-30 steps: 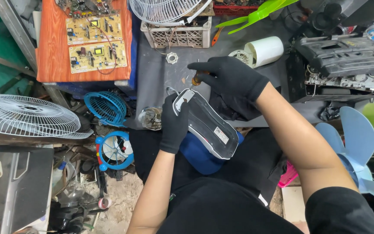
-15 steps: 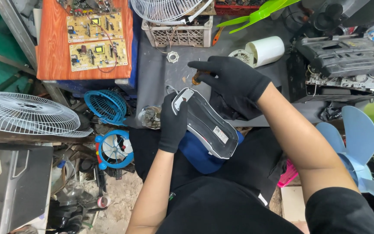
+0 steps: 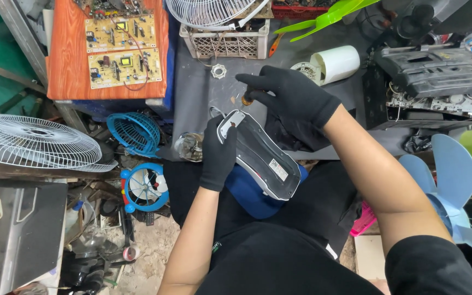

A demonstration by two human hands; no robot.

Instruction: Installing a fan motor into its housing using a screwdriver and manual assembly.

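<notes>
left hand (image 3: 218, 155), black-gloved, closed around the upper end of a blue and grey appliance body (image 3: 260, 164) resting tilted over the lap, dark flat underside up. right hand (image 3: 290, 98), also gloved, hovers above its top end, fingertips pinched on a small brownish part (image 3: 246, 100). casing judged rigid plastic, moderately heavy, smooth; best gripped by its edges. left forearm rises straight from below, right arm reaches in from the right. white roll (image 3: 334, 64), crate (image 3: 226, 42) and circuit boards (image 3: 122, 52) lie beyond
</notes>
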